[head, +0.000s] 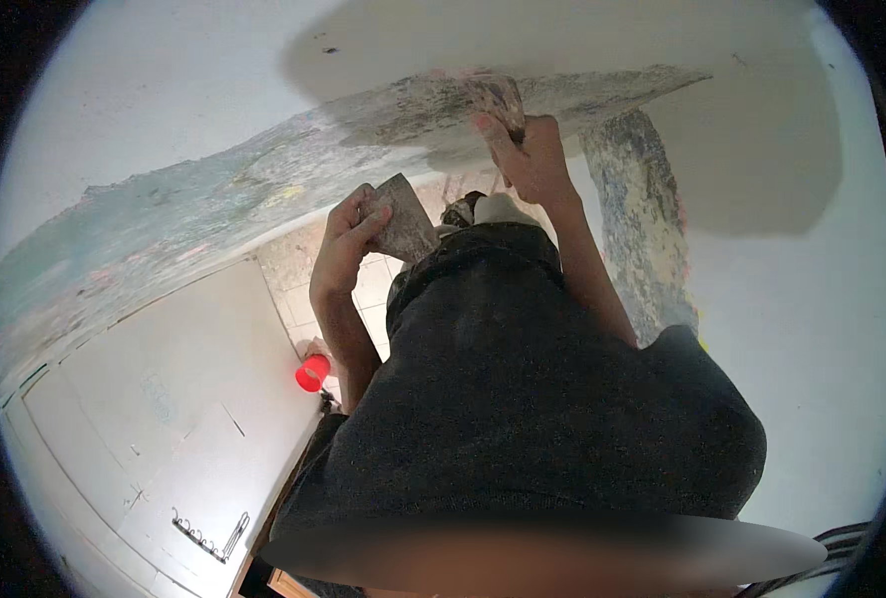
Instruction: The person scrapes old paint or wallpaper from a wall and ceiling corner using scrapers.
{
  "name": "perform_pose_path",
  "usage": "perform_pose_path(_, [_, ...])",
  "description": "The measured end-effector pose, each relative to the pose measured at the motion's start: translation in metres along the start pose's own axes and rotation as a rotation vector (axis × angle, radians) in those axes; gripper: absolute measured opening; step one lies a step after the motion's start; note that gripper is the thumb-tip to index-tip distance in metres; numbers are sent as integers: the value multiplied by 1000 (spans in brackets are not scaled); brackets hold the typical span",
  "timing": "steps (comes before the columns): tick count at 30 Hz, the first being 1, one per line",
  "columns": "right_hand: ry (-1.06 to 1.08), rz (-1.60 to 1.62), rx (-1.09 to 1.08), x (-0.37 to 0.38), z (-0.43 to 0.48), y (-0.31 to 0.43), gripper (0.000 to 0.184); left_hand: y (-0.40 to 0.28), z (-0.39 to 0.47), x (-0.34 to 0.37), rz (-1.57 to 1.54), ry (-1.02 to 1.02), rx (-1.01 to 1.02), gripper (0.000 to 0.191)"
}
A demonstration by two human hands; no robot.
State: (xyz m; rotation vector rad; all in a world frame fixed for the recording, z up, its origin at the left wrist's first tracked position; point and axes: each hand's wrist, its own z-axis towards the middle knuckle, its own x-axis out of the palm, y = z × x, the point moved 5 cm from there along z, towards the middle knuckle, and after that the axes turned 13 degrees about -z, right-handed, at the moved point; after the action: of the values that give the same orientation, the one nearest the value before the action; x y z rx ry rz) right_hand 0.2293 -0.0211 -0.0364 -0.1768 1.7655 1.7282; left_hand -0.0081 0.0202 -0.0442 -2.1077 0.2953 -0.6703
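Note:
My right hand (536, 161) grips a flat, stained scraper or spreader (499, 101). Its far edge lies at the rough, stripped band (286, 168) on the white wall, though contact is hard to make out. Lower and to the left, my left hand (349, 239) pinches a thin grey rectangular plate (404, 217) between thumb and fingers, held in front of my waist. The band is mottled grey, green and pink, with a ragged upper edge. My fingers hide part of each tool.
A second stripped strip (637, 217) runs down the wall at right. At left stands a white door or panel (188, 389) with a hook rail (200, 537). Near its edge is a red cup-like container (312, 372). Pale floor tiles (372, 284) show below, and a shadow covers the upper wall.

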Motion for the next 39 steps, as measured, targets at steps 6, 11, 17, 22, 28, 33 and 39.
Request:
perform_pose_path(6, [17,-14,95,-8,-4,-8,51,-2,6,0,-16,35,-6,20])
perform_pose_path(11, [18,-156,58,-15,-1,-3,52,-2,8,0,-10,49,-20,19])
perform_pose_path(17, [43,-423,15,-24,4,-7,59,-3,10,6,9,65,1,18])
perform_pose_path(22, [-21,-469,-41,-34,5,2,60,-3,5,1,-20,16,-2,20])
perform_pose_path(28, [42,-407,0,-41,4,19,48,4,5,-7,-90,24,8,21])
perform_pose_path(33, [4,-461,-86,-37,7,16,49,7,7,-10,-79,28,17,20])
perform_pose_path(39, [38,-450,-43,-39,7,15,56,8,-2,-12,-95,-8,45,20])
